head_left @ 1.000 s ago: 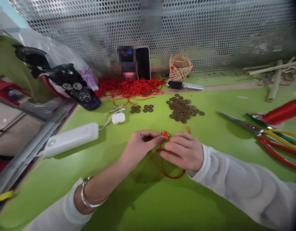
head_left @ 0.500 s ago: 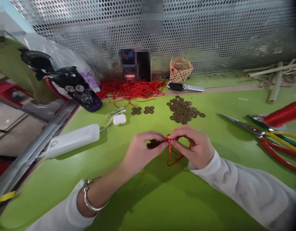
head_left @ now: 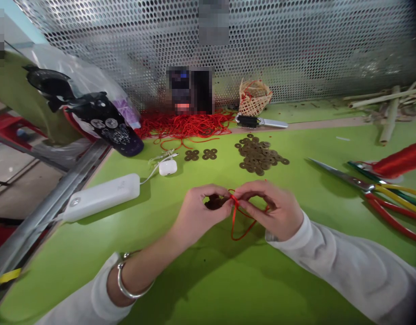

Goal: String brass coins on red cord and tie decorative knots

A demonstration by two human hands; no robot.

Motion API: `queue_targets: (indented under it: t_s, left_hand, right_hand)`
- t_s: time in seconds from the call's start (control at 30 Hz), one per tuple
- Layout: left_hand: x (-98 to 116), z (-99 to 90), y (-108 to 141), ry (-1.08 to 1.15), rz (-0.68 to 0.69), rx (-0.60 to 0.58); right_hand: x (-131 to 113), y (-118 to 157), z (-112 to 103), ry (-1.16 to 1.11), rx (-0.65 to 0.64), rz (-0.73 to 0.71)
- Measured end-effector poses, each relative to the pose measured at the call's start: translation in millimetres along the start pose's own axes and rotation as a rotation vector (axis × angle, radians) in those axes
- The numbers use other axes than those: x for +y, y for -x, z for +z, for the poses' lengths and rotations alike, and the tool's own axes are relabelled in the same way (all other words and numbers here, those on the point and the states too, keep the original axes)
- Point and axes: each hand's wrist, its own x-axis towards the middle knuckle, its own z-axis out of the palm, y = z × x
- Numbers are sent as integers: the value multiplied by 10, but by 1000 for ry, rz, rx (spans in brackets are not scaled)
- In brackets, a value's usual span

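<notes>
Between my two hands, a red cord (head_left: 233,225) hangs in a loop above the green table. My left hand (head_left: 203,207) pinches the cord near a knot, with dark coin-like discs (head_left: 213,202) partly hidden in its palm. Thumb and forefinger of my right hand (head_left: 274,205) close on the same cord just to the right, the fingertips of both hands nearly touching. Behind them lie a pile of bronze-coloured holed coins (head_left: 257,154) and two small clusters of coins (head_left: 210,154), (head_left: 191,155) laid in flower shapes.
Red-handled scissors (head_left: 360,184) and a red thread spool (head_left: 400,160) lie at the right. A white power bank (head_left: 104,197), earphone case (head_left: 168,167) and dark tumbler (head_left: 109,126) are left. Red cords (head_left: 187,125), a brush (head_left: 262,122) and a woven basket (head_left: 254,98) sit behind.
The fingertips of my right hand have moved slightly left, closer to my left fingertips. The hanging red loop has shifted left and a little lower.
</notes>
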Motion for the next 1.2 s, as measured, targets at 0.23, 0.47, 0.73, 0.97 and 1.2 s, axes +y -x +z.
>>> queue_targets:
  t_s: [0.23,0.47,0.73,0.97,1.2]
  left_hand:
    - [5,1,-8,22,-9,-97]
    - [30,25,31,-31,-14,-160]
    - [-5,47,50,-5,-5,-200]
    - [3,65,53,-46,-18,-175]
    - [-39,51,26,-9,-74,-132]
  right_hand:
    - [-28,-23,-18,31,-24,-73]
    - [-26,-35,-6,-190,38,120]
    - [98,-188,-146,-470,221,259]
    - [64,-335,-216,-616,195,340]
    - [130,-866,-265,-576,247,382]
